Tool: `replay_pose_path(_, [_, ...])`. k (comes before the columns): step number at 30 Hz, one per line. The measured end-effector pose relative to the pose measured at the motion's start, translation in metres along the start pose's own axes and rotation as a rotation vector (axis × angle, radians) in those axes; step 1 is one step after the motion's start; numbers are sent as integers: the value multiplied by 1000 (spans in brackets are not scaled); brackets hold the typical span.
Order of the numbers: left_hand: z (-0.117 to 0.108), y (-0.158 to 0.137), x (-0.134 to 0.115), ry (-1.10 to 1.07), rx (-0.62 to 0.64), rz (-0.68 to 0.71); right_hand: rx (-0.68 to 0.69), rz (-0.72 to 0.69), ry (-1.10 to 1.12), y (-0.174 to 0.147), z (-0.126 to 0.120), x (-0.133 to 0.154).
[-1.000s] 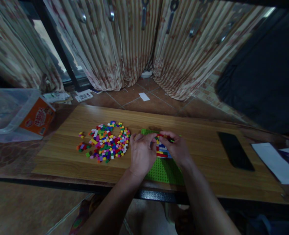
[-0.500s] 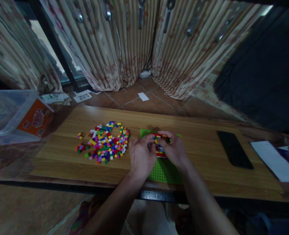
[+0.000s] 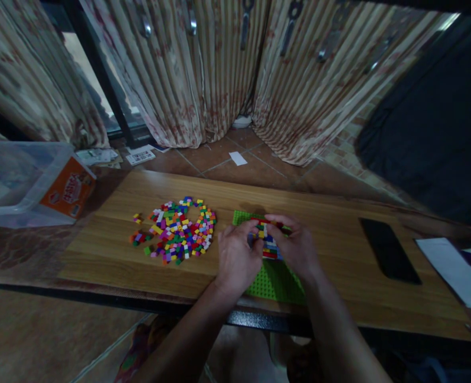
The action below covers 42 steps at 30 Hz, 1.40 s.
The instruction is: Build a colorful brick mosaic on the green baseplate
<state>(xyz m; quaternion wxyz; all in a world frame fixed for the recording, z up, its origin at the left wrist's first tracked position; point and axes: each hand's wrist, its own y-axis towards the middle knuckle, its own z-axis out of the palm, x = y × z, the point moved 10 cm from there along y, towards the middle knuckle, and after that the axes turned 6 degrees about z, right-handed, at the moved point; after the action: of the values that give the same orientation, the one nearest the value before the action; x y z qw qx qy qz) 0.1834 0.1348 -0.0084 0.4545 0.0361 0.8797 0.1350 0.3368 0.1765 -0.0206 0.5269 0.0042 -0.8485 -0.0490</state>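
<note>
A green studded baseplate (image 3: 275, 284) lies on the wooden table, partly under my hands. Built onto its upper part is a low structure of toy building bricks (image 3: 271, 249) in red, yellow, white and blue. My left hand (image 3: 238, 254) is closed at its left side, with thumb and fingertips pinched at the bricks. From the right, my right hand (image 3: 297, 243) curls over the same structure, fingers on its top and far edge. The fingers cover much of the build, so single bricks between the fingertips cannot be made out.
Left of the baseplate spreads a pile of loose coloured bricks (image 3: 182, 229). A black phone-like slab (image 3: 389, 250) and white paper (image 3: 453, 271) lie to the right. Beyond the table's left end stands a clear plastic bin (image 3: 28, 207) with an orange label.
The whole view has shifted slightly, so the table sits a little further right. Both hands stay at the brick structure, with only small finger movement.
</note>
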Motion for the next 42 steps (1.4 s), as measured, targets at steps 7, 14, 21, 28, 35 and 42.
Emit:
replay_pose_path(7, [2, 2, -9, 153, -9, 94, -28, 63, 79, 1, -6, -8])
replay_pose_path(14, [2, 3, -17, 220, -16, 214, -21, 62, 61, 1, -5, -10])
replay_pose_path(21, [-5, 6, -19, 262, -11, 280, -3, -166, -96, -8, -7, 18])
replay_pose_path(28, [-13, 6, -17, 138, -32, 273, 76, -317, -275, -22, 7, 44])
replay_pose_path(35, [-7, 7, -13, -3, -20, 229, 47, -329, -340, -21, 8, 42])
replay_pose_path(42, [6, 6, -14, 61, 12, 257, 6, -317, -327, -21, 3, 37])
